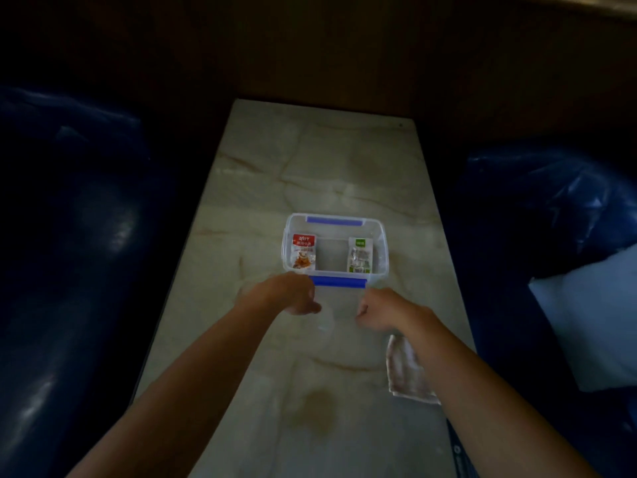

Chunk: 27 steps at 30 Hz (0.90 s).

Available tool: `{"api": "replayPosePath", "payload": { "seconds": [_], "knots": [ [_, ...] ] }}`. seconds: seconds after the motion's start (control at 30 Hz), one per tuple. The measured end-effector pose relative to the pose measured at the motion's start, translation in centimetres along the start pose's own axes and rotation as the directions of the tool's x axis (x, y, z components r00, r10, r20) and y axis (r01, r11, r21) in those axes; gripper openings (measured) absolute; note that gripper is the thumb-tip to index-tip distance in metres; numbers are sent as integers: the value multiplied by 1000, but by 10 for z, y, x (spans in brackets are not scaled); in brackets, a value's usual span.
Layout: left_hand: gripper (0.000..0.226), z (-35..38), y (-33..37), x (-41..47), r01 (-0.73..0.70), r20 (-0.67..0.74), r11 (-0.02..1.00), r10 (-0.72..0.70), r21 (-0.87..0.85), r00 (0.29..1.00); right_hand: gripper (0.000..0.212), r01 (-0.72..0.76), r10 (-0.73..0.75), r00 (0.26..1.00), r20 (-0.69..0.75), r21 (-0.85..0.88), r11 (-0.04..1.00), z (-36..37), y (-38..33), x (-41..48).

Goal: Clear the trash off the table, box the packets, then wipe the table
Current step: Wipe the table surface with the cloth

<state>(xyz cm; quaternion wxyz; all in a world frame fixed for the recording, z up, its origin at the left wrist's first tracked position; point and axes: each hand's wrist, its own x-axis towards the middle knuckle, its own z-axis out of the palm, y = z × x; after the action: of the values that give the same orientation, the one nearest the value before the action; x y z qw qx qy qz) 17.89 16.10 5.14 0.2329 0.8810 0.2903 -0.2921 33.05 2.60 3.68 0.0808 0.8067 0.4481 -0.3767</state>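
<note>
Reaching out over a marble-patterned worktop [344,160] toward a clear plastic box [379,257] with blue clips, sitting just past centre at about twelve o'clock from the hands. Lying flat inside already: a red-topped packet [304,251] against the nine o'clock wall and a green-topped packet [360,255] toward three o'clock, well apart from each other. Hovering at the box's near edge, the left hand [294,294] at about seven o'clock of it, fingers curled shut, apparently pinching something thin and transparent (possibly the lid, though too faint in the dim light to confirm). Matching it at five o'clock, the right hand [374,310], fingers likewise curled closed, on what cannot be told for certain. Resting near the worktop's three o'clock edge, partly under the right forearm, a crumpled pale cloth [403,370]. Showing no loose trash on the worktop, so judging the boxing step nearly finished. Calling next, probably, for lining up the clear piece squarely over the rim and pressing both blue clips down, then picking up the cloth for wiping, including a brownish smear [319,408] at six o'clock.
</note>
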Motion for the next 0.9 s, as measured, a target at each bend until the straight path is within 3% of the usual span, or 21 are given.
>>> {"api": "replayPosePath", "payload": {
  "seconds": [0.5,0.6,0.7,0.9],
  "knots": [
    [42,119,42,-42,-94,62,996,94,-5,994,30,-157,163,983,-84,74,985,91,81,-91],
    [38,139,60,-41,-101,44,994,103,-48,994,37,-141,149,985,-90,94,986,101,106,-92],
    [36,163,77,-35,-97,-8,990,97,-103,995,15,-130,142,981,-135,95,987,113,126,-85],
    [37,234,116,-24,-91,-88,982,77,-167,993,31,26,-14,956,-292,37,999,158,148,-56]
  ]
}}
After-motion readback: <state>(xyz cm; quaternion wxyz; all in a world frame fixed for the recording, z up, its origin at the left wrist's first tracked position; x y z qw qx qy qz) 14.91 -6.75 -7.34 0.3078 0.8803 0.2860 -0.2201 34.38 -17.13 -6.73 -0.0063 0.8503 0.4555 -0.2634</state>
